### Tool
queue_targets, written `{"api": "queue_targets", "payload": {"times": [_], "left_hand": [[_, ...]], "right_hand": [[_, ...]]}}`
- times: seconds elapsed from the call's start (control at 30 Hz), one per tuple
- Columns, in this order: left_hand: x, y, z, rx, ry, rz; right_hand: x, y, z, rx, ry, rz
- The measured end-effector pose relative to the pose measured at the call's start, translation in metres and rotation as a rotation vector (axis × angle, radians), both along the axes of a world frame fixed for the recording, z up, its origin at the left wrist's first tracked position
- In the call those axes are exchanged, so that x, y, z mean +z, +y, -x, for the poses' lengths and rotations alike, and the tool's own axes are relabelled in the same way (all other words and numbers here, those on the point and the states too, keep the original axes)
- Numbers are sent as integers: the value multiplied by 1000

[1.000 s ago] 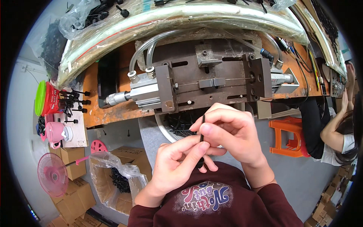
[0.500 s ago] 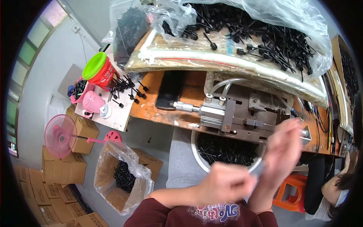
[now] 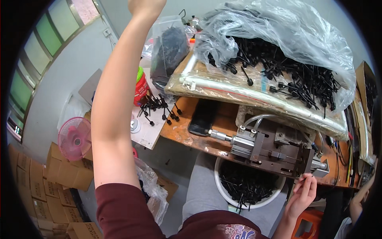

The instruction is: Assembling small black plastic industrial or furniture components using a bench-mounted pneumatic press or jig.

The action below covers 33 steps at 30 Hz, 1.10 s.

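My left arm stretches up across the left of the view, and only the wrist side of my left hand (image 3: pixel 147 5) shows at the top edge; its fingers are out of the picture. Below the right end of a metal clamping fixture (image 3: pixel 274 153) is my right hand (image 3: pixel 304 194), palm up, its fingertips drawn together in a pinch. Whatever they may hold is too small to make out. A silver cylinder (image 3: pixel 242 146) with clear air hoses forms the fixture's left part. Beneath it, a white basket (image 3: pixel 219 187) of black stemmed plastic parts (image 3: pixel 248 181) sits between my legs.
Behind the fixture, a plastic-wrapped board (image 3: pixel 254 97) carries a heap of black parts under clear film. A dark phone (image 3: pixel 203 117) lies on the wooden bench (image 3: pixel 181 131). Left stand a red tub (image 3: pixel 141 89), a pink fan (image 3: pixel 75 138) and cartons (image 3: pixel 67 169). Another person's arm (image 3: pixel 360 199) shows at right.
My hands, close together before, are now apart. The left has gone up to the top edge; the right has dropped below the fixture's end. The whole view has shifted, moving the bench right and down.
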<state>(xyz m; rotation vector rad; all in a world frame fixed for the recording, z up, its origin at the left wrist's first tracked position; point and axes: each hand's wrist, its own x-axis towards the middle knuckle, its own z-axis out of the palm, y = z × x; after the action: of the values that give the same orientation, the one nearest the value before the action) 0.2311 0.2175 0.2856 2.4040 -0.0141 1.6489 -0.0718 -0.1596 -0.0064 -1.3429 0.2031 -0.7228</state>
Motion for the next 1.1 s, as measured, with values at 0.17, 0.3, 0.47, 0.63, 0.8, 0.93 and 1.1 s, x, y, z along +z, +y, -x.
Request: {"api": "queue_targets", "payload": {"times": [0.17,0.3,0.47,0.63,0.8,0.93,1.1], "left_hand": [[-21,79,-87,142,-140,83],[-42,75,-59,-87,212,138],[-119,52,34,-415,124,207],[-225,27,135,-459,311,417],[-290,58,167,-155,370,470],[-329,71,163,-83,413,426],[-355,64,158,-158,378,580]], "right_hand": [[3,3,11,-37,-5,-48],[-3,-7,19,-66,22,-3],[-5,-7,23,-59,85,-34],[-15,-13,19,-21,92,-44],[-18,-6,9,20,62,-103],[-12,3,7,54,34,-146],[-16,2,11,18,56,-155]]}}
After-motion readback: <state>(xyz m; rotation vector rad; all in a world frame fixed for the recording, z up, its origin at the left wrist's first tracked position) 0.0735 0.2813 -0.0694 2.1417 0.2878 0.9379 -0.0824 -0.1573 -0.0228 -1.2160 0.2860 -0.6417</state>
